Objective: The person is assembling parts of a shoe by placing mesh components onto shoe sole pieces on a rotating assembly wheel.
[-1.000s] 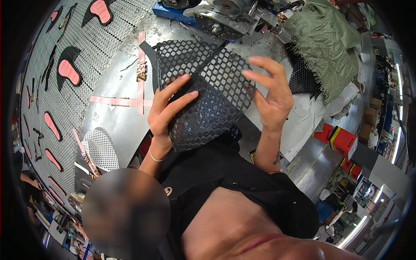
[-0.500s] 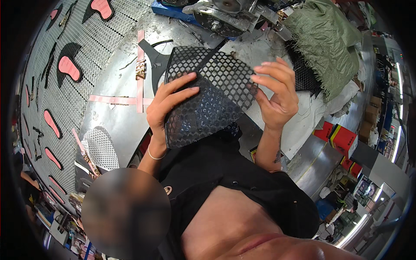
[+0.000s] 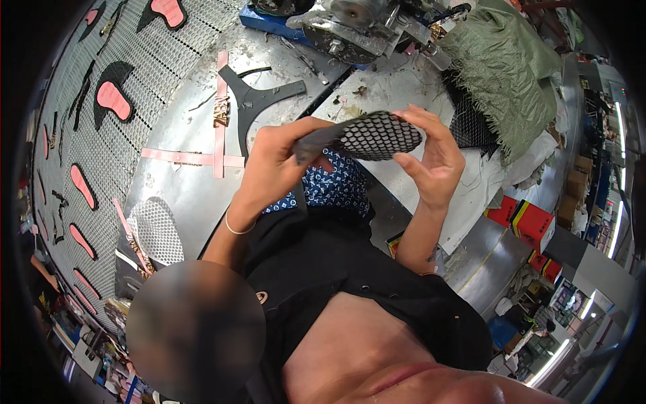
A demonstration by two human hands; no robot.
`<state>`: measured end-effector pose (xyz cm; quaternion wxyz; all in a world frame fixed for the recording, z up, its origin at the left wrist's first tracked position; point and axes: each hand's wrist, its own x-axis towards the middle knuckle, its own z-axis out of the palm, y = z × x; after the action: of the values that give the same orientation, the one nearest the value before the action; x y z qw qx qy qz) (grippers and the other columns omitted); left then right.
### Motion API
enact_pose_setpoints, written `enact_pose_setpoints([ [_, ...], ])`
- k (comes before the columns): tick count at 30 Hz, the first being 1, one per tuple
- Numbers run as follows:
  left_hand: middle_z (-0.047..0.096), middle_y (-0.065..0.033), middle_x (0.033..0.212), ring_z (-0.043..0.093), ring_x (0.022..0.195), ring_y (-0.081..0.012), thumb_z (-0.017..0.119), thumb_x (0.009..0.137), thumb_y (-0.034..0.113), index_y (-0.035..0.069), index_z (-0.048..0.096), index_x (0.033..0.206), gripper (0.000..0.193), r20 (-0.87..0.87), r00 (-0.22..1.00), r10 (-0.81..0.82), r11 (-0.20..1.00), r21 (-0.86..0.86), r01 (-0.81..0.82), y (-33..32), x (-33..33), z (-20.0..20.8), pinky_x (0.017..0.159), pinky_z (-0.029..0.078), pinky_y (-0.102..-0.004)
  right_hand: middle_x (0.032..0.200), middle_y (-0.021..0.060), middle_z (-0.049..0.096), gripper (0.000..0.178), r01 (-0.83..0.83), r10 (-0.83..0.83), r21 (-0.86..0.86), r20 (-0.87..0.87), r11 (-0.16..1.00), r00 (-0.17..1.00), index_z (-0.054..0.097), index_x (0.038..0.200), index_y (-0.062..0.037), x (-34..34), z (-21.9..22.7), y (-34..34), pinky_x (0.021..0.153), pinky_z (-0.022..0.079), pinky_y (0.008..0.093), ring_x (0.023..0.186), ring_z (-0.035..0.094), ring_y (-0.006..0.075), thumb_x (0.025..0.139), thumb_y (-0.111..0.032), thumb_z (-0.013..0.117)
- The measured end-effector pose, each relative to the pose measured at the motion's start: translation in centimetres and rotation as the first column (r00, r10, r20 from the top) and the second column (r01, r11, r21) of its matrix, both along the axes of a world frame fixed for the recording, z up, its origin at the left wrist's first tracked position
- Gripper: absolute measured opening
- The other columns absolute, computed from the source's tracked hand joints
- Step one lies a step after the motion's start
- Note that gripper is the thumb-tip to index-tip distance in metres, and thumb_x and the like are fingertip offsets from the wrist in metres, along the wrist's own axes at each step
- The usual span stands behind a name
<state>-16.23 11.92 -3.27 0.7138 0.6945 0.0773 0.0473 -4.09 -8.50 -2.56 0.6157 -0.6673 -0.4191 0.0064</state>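
Observation:
Between my hands, above my lap, a black honeycomb-mesh piece [image 3: 380,138] is tilted so I see it at a low angle. My left hand [image 3: 279,158] grips its smooth dark left end, thumb side up. Around the mesh's right end curl the fingers and thumb of my right hand [image 3: 434,158]. On the metal table beyond my left hand lies a flat black Y-shaped piece [image 3: 252,101]. Left of that, two pink strips [image 3: 220,151] cross, with gold metal letter trims on them. Blue patterned cloth [image 3: 336,188] shows below the mesh.
A machine [image 3: 343,30] with a blue base stands at the table's far side. To its right sits a green woven sack [image 3: 501,74]. Pink-centred sole pieces [image 3: 111,101] lie on a perforated belt at left. A white mesh piece [image 3: 158,232] is nearer; red boxes [image 3: 528,222] stand right.
The mesh piece has tipped from facing me broadly to a low, narrow angle, uncovering the Y-shaped piece and blue cloth. My left hand has turned, and my right has closed around the mesh's end.

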Motion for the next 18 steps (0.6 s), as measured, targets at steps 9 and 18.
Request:
enact_pose_setpoints([
  [9, 0.068, -0.0087, 0.073, 0.068, 0.067, -0.0125, 0.061, 0.085, 0.004, -0.005, 0.067, 0.098, 0.016, 0.02, 0.985, -0.173, 0.9, 0.409, 0.15, -0.6, 1.3, 0.7, 0.059, 0.05, -0.0238, 0.081, 0.0007, 0.069, 0.034, 0.036, 0.037, -0.202, 0.348, 0.979, 0.937, 0.073, 0.093, -0.0082, -0.2, 1.9, 1.1, 0.097, 0.042, 0.0433, 0.079, 0.065, 0.0166, 0.06, -0.001, 0.078],
  [18, 0.065, -0.0084, 0.068, 0.069, 0.061, -0.0148, 0.055, 0.092, 0.012, -0.006, 0.065, 0.093, 0.02, -0.142, 0.969, -0.201, 0.974, -0.137, 0.182, 0.3, 0.6, 0.2, 0.052, 0.049, -0.0246, 0.071, 0.0007, 0.066, 0.026, 0.223, -0.136, -0.201, 0.375, 0.954, 0.917, 0.074, 0.08, -0.0086, -0.5, 1.6, 0.8, 0.096, 0.043, 0.0447, 0.071, 0.064, 0.0163, 0.056, 0.001, 0.078],
])
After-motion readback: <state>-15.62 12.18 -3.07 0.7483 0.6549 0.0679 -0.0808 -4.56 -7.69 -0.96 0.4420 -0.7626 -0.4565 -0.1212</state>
